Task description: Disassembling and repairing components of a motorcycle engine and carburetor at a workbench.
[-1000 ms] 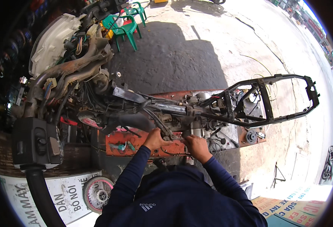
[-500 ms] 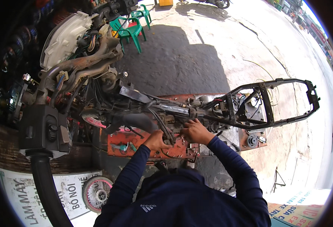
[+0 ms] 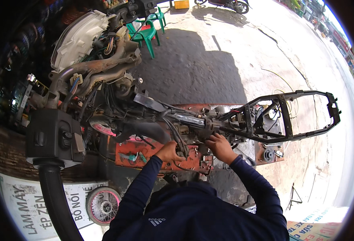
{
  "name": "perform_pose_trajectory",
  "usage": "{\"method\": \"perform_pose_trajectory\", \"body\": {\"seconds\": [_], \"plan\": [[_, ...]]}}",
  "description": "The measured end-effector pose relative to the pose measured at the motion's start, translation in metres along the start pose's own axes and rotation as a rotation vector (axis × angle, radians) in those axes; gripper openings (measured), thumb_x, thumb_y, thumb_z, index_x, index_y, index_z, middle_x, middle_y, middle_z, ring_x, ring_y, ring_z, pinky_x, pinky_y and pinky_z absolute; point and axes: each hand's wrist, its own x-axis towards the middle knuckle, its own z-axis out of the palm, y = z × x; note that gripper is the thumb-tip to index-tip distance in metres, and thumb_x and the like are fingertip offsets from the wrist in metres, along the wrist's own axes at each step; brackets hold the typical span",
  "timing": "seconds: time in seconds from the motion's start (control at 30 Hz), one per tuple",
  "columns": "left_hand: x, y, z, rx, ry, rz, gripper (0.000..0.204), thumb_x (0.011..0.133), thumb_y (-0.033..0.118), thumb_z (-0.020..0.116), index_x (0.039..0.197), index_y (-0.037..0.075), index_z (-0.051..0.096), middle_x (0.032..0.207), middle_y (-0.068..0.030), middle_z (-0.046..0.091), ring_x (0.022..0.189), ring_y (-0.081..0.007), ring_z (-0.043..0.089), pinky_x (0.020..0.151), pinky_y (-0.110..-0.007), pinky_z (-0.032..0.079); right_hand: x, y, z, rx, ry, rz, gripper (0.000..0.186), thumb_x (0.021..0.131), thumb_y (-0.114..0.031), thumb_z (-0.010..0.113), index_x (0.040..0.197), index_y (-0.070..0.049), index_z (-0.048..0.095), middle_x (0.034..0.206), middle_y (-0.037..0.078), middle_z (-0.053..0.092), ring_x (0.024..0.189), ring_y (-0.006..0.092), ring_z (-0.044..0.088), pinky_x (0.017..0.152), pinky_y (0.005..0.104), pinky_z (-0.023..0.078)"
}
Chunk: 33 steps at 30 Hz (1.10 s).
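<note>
A stripped motorbike frame (image 3: 283,114) stretches across the middle, its bare black tail section to the right. Below its centre my left hand (image 3: 169,152) is closed around a bundle of black cables (image 3: 179,138) that hangs from the frame. To the right of it my right hand (image 3: 221,148) reaches up to the lower side of the frame, with its fingers curled at a dark part there. The fingertips and whatever they pinch are hidden. A long metal bracket (image 3: 149,102) lies along the frame above the cables.
Beneath the frame is an orange work platform (image 3: 124,160) with small tools and loose parts. The handlebar switch housing (image 3: 56,138) and headlight shell (image 3: 78,40) stand close at left. A spoked wheel (image 3: 104,205) lies lower left. Green chairs (image 3: 147,36) stand farther back.
My right hand has shifted right and slightly down along the frame. My left hand stays on the cables. The whole view has moved a little.
</note>
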Motion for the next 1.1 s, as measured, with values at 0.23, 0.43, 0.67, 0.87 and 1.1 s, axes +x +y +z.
{"method": "perform_pose_trajectory", "body": {"seconds": [0.23,0.43,0.67,0.87,1.1], "plan": [[0.007,-0.027,0.013,0.152,0.104,-0.014,0.054,0.064,0.030,0.084,0.104,0.001,0.063,0.089,-0.0153,0.068,0.082,-0.0292,0.066,0.077,-0.041,0.050,-0.030,-0.066,0.024,1.127,-0.164,0.359,0.032,0.100,-0.027,0.052,0.092,0.002,0.063,0.070,0.005,0.059,0.068,0.0137,0.054,0.062,0.0328,0.044],[0.018,-0.023,0.008,0.067,0.058,-0.015,0.056,0.063,0.026,0.083,0.108,0.001,0.062,0.098,-0.0155,0.067,0.090,-0.0302,0.065,0.081,-0.041,0.049,-0.034,-0.062,0.038,1.135,-0.132,0.431,0.033,0.100,-0.027,0.051,0.100,0.004,0.065,0.081,0.008,0.065,0.076,0.0129,0.058,0.070,0.0298,0.048],[0.012,-0.024,0.001,0.141,0.043,0.076,0.058,0.062,0.033,0.083,0.106,0.002,0.061,0.098,-0.0166,0.067,0.091,-0.0344,0.064,0.082,-0.042,0.048,-0.012,-0.036,0.035,1.169,-0.204,0.393,0.031,0.098,-0.027,0.055,0.097,0.003,0.064,0.086,0.013,0.067,0.076,0.0208,0.061,0.071,0.0348,0.048],[0.003,-0.024,-0.005,0.174,0.050,0.084,0.061,0.060,0.037,0.084,0.104,0.001,0.062,0.095,-0.0182,0.067,0.090,-0.0361,0.064,0.080,-0.043,0.048,0.044,-0.016,0.013,0.327,-0.340,-0.269,0.021,0.093,-0.025,0.057,0.101,-0.008,0.067,0.084,0.014,0.066,0.079,0.0337,0.062,0.072,0.0437,0.049],[0.005,0.022,-0.020,0.122,-0.186,-0.031,0.066,0.059,0.040,0.085,0.106,0.000,0.062,0.095,-0.0196,0.067,0.092,-0.0359,0.064,0.082,-0.043,0.048,0.070,-0.016,0.007,-0.261,0.027,-0.454,0.025,0.080,-0.022,0.059,0.102,-0.017,0.068,0.101,0.002,0.061,0.105,0.0199,0.056,0.094,0.0392,0.038]]}}
